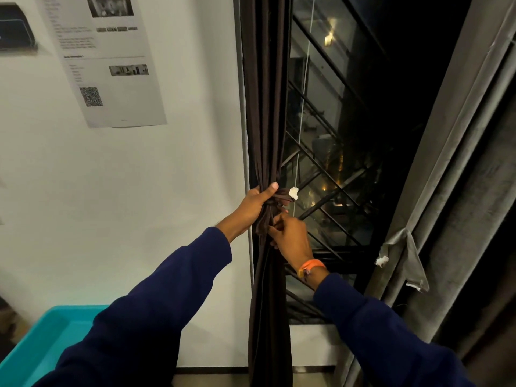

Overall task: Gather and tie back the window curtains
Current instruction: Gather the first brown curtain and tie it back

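I stand at a night-dark window, both arms in navy sleeves reaching forward. The dark brown curtain (265, 107) hangs gathered into a narrow bundle along the left edge of the window, beside a white wall. My left hand (258, 201) wraps around the bundle at its pinched waist, thumb across the front, gripping the folds tight. A matching brown tie-back strip (280, 194) circles the curtain at that spot, with a small white tag (293, 193) at its end sticking out to the right. My right hand (290, 236), with an orange wristband (312, 266), sits just below, fingers curled and pinching the curtain fabric under the tie.

Behind the glass is a black diagonal metal grille (329, 169). On the right side hangs a grey curtain (452, 163), with its own grey tie strip (410, 258) dangling loose. A printed paper notice (111, 60) is stuck on the wall to the left. A turquoise plastic tub (42, 344) sits at lower left.
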